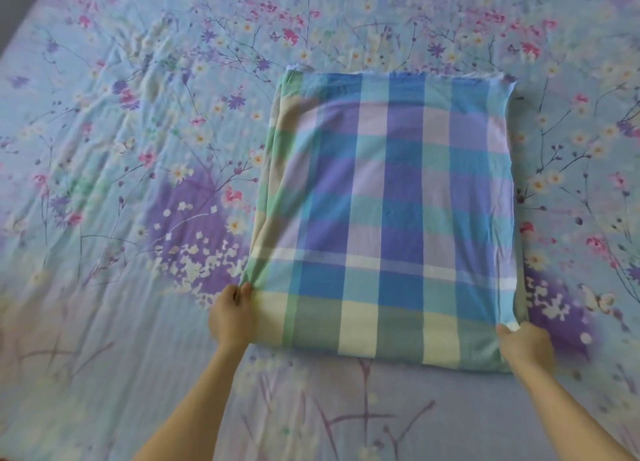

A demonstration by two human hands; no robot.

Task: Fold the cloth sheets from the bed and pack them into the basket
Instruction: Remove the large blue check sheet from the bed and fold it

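Floral bed (pixel 138 131) bears folded plaid sheet (pixel 391 201); left hand (pixel 230 317), right hand (pixel 524 348) pinch its corners.

No text, label or number can be read anywhere.

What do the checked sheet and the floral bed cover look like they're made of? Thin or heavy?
Checked sheet: looks like thin woven cotton, matte; it bunches into fine pleats where the left hand pinches its corner. Floral bed cover: also a light matte woven fabric, printed, with many shallow wrinkles. The exact fibre cannot be told from the picture.
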